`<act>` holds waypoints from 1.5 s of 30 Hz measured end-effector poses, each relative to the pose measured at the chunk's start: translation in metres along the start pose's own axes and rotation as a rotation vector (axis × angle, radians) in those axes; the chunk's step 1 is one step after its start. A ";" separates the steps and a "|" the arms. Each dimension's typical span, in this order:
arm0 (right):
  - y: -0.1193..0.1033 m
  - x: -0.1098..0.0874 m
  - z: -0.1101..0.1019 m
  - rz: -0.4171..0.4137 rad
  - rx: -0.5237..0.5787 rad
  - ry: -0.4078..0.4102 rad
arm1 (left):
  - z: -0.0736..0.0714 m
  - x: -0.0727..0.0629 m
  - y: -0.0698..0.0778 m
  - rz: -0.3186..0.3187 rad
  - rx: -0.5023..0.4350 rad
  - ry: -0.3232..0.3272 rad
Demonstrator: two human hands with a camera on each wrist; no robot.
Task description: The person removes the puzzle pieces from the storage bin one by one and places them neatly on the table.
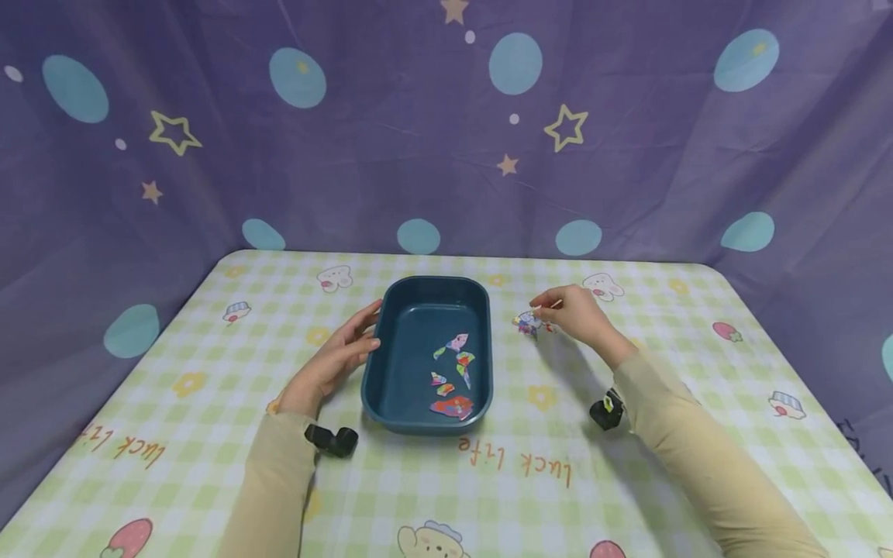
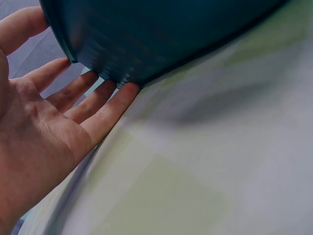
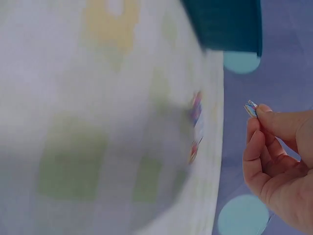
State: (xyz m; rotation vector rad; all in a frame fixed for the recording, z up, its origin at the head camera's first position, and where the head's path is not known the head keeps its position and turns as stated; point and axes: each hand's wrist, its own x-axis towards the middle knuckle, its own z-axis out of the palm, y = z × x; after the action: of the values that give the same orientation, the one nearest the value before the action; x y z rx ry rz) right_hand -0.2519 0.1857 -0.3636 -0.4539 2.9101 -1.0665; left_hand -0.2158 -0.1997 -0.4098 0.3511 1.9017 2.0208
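Note:
A dark teal rectangular tray [image 1: 427, 425] stands on the table with several colourful paper cutouts [image 1: 452, 407] lying in its right half. My left hand [image 1: 333, 358] touches the tray's left side; in the left wrist view its straight fingers [image 2: 110, 110] rest against the outer wall, the thumb at the rim. To the right of the tray, my right hand [image 1: 575, 314] pinches a small colourful cutout [image 3: 251, 108] between thumb and fingertip, raised over the table. Beneath it, more cutouts [image 3: 195, 125] lie on the cloth, partly hidden by the hand in the head view.
A green-and-white checked tablecloth [image 1: 544, 511] with printed figures and lettering covers the table. Behind it hangs a purple curtain [image 1: 391, 155] with stars and blue dots. A black wrist device [image 1: 332, 440] sits at the left cuff, another black device [image 1: 605, 412] at the right.

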 end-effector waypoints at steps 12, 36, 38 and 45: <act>0.039 -0.007 -0.003 0.019 -0.047 0.030 | 0.000 -0.002 -0.002 0.005 -0.016 -0.003; 0.053 -0.010 0.001 0.150 -0.112 0.048 | -0.005 -0.004 -0.001 0.018 -0.010 -0.009; 0.053 -0.011 0.002 0.157 -0.113 0.057 | -0.005 -0.003 0.000 0.027 -0.006 -0.018; 0.050 -0.010 0.002 0.155 -0.133 0.084 | -0.005 -0.001 -0.001 0.024 -0.012 -0.038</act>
State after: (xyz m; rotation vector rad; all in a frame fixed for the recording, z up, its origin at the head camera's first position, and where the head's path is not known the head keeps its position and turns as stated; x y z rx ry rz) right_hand -0.2549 0.2229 -0.3978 -0.1841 3.0422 -0.8972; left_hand -0.2168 -0.2046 -0.4107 0.4081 1.8706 2.0257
